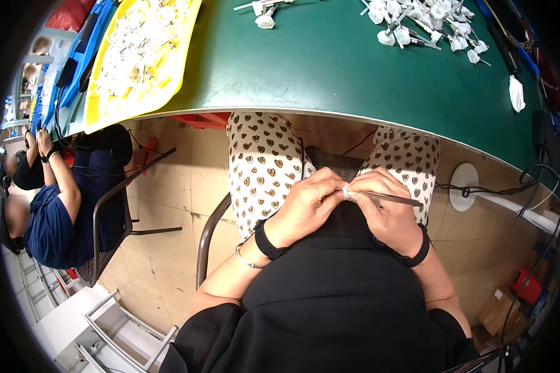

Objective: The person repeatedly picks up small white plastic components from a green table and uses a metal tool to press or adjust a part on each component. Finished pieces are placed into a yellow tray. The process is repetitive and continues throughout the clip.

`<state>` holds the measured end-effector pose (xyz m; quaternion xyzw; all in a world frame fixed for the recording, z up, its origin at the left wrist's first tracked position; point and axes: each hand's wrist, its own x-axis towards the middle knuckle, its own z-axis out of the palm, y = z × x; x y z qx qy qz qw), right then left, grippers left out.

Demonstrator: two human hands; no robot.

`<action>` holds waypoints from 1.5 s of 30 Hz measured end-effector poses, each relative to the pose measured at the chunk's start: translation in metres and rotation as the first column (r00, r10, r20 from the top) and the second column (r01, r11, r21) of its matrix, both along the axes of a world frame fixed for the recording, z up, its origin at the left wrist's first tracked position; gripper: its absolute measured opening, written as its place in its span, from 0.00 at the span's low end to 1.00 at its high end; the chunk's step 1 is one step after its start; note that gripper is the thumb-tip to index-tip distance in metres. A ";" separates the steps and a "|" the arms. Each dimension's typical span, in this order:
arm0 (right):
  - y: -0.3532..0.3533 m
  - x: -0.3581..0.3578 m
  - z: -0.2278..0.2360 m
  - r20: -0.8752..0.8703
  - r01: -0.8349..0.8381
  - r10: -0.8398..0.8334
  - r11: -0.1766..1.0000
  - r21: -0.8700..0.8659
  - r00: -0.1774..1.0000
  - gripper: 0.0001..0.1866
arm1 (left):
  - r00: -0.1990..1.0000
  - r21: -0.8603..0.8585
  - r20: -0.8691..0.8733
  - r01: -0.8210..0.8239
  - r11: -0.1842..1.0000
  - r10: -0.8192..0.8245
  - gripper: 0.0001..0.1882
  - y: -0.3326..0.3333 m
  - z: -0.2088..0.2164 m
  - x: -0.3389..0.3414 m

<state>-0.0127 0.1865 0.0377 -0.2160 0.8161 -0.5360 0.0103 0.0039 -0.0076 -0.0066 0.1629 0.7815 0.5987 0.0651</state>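
Observation:
Above my lap, in front of the table edge, my two hands meet fingertip to fingertip. The fingers of my left hand pinch a small white piece; its exact kind is too small to tell. My right hand is closed around a slim dark metal stick-like tool, which points out to the right past the fingers. The tool's other end is hidden by my fingers, and my right fingertips touch or nearly touch the white piece.
On the green table, a yellow tray of small white and metal parts stands at the left. Similar parts with white wrapping lie in a heap at the far right. A seated co-worker is at the left, beside a chair. Cables hang at the right.

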 end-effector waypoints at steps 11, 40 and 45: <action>0.007 0.014 -0.003 0.378 0.235 -0.065 0.875 -0.423 0.923 0.09 | 0.997 0.148 0.049 -0.065 0.987 0.059 0.07 0.001 0.010 -0.004; 0.011 0.019 -0.002 0.389 0.308 -0.164 0.888 -0.343 0.906 0.08 | 0.342 -0.244 -0.906 -0.904 0.352 0.248 0.21 -0.139 0.162 -0.105; 0.013 0.020 -0.001 0.410 0.310 -0.160 0.891 -0.332 0.898 0.08 | 0.679 -0.452 -0.718 -0.620 0.642 0.150 0.18 -0.110 0.164 -0.134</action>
